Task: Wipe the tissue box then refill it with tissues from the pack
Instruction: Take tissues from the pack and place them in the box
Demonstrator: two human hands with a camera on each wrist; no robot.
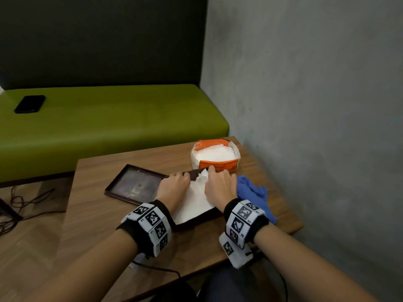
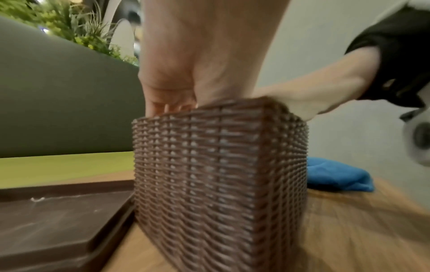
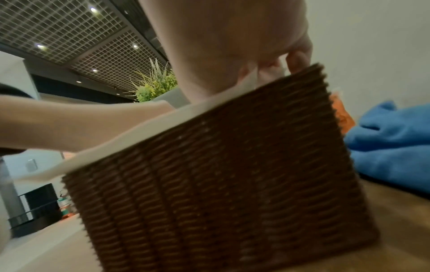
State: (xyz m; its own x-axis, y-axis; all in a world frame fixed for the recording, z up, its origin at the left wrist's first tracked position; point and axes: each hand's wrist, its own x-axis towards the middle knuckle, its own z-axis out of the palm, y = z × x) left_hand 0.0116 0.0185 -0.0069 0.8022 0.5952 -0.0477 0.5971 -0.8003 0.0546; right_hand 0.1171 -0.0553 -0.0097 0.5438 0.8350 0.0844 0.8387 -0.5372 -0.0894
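A brown woven tissue box (image 1: 194, 221) stands on the wooden table (image 1: 104, 216) near me, its open top filled with a stack of white tissues (image 1: 196, 198). My left hand (image 1: 174, 183) grips the box's left rim, thumb outside and fingers inside, as the left wrist view shows above the box wall (image 2: 221, 184). My right hand (image 1: 220, 184) has its fingers curled on the tissues at the far end. The right wrist view shows the tissues (image 3: 139, 132) as a white edge above the weave (image 3: 221, 184). An opened orange tissue pack (image 1: 218, 159) sits just behind the box.
The box's dark brown lid (image 1: 135, 184) lies inside-up to the left, touching the box. A crumpled blue cloth (image 1: 255, 192) lies at the right. A grey wall borders the table's right. A green bench (image 1: 109, 123) behind holds a black phone (image 1: 30, 103). Cables (image 1: 21, 201) trail on the floor.
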